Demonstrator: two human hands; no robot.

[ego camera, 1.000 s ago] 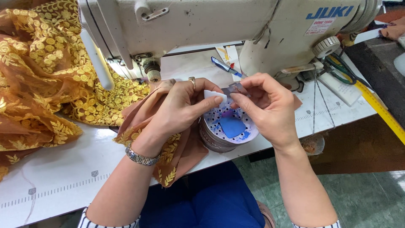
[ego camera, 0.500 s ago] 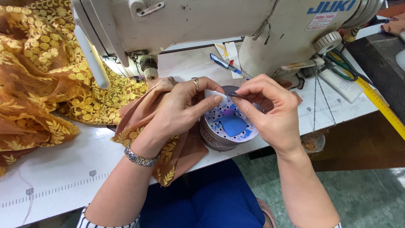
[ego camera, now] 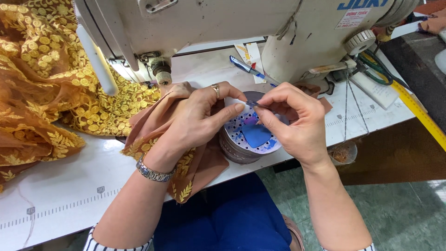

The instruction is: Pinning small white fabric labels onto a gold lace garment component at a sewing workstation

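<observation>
My left hand (ego camera: 197, 121), with a ring and a metal watch, rests on brown embroidered fabric (ego camera: 186, 162); its thumb and forefinger pinch a small white piece over a round perforated tin (ego camera: 241, 144). My right hand (ego camera: 297, 123) holds a thin small tool, perhaps a needle or pin, its tip meeting the left fingertips above the tin. A blue heart-shaped piece (ego camera: 255, 135) lies on the tin's lid.
A white sewing machine (ego camera: 223, 28) stands right behind the hands. Gold-embroidered orange fabric (ego camera: 42, 93) is heaped at the left. A blue pen (ego camera: 248, 69), green-handled scissors (ego camera: 376, 69) and a yellow ruler (ego camera: 420, 114) lie on the white table (ego camera: 69, 195).
Both hands stayed over the tin. The fingertips closed together and now pinch something small where a grey scrap was held before.
</observation>
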